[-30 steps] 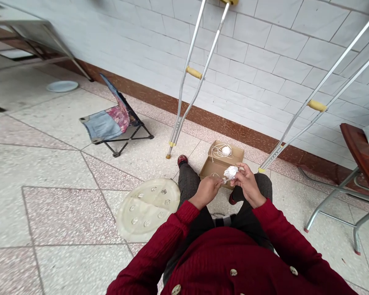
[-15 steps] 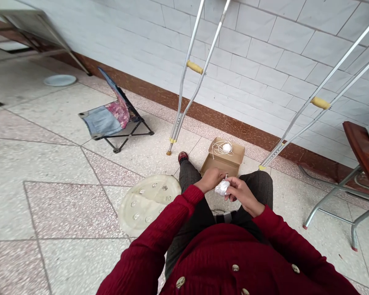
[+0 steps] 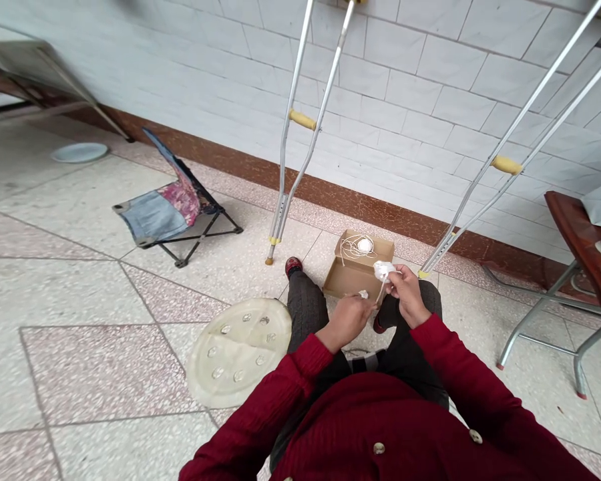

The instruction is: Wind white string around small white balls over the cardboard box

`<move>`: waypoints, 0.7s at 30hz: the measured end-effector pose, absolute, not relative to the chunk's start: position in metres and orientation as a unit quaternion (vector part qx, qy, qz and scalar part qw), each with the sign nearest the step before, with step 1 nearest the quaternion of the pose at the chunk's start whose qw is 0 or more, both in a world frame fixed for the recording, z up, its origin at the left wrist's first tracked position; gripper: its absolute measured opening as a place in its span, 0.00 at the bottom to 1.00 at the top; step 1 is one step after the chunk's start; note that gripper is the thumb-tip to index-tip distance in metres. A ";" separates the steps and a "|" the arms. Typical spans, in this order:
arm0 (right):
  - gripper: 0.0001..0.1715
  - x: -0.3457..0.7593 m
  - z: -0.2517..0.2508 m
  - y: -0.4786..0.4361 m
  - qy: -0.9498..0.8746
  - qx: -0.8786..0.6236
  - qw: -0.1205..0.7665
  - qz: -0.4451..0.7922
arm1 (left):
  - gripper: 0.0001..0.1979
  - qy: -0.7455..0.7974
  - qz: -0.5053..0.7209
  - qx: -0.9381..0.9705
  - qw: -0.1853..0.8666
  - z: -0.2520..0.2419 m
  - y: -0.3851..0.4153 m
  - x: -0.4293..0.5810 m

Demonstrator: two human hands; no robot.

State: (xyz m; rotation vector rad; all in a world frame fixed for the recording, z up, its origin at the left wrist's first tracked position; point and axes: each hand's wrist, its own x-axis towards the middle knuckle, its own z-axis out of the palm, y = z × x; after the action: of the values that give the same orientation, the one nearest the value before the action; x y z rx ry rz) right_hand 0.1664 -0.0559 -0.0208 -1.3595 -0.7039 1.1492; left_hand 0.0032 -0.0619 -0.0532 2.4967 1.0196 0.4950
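My right hand (image 3: 408,294) pinches a crumpled white bundle (image 3: 383,269), maybe plastic or paper, and holds it up over the box's right side. From the bundle a white string (image 3: 381,292) runs down to the fingers of my left hand (image 3: 349,322), which are closed on it. A small white tuft (image 3: 363,294) shows at the top of my left hand; whether it is held there or lies in the box I cannot tell. Just beyond both hands sits an open cardboard box (image 3: 340,279), with a white ball (image 3: 364,246) and loose loops of white cord in its lid.
Two metal crutches (image 3: 283,207) (image 3: 473,190) lean on the tiled wall. A folding chair (image 3: 163,214) stands at left, and a round pale mat with holes (image 3: 240,351) lies beside my leg. At right is a brown stool (image 3: 575,247); a plate (image 3: 80,153) rests on the floor far left.
My right hand has moved up and away with the white bundle, and my left hand has come lower. The string now shows stretched between them. The view has shifted slightly.
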 end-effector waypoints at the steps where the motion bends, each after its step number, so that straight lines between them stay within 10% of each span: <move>1: 0.14 0.162 -0.019 -0.066 -0.316 -0.573 0.564 0.503 | 0.15 0.383 0.168 0.881 0.219 -0.064 -0.061 0.000; 10: 0.14 0.143 -0.057 -0.118 -0.379 -0.578 0.439 0.574 | 0.13 0.313 0.144 0.924 0.166 -0.054 -0.009 -0.001; 16: 0.17 0.172 -0.068 -0.048 -0.317 -0.650 0.515 0.460 | 0.12 0.290 0.152 0.942 0.070 -0.006 -0.010 0.017; 21: 0.16 0.177 -0.029 -0.029 -0.284 -0.606 0.589 0.453 | 0.16 0.354 0.182 0.894 0.207 -0.031 -0.042 0.009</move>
State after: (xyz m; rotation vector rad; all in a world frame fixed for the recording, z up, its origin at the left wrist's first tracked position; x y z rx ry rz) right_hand 0.1768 -0.0286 -0.0295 -1.4099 -0.6611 1.0547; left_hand 0.0090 -0.0419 -0.0306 2.4897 0.9855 0.5065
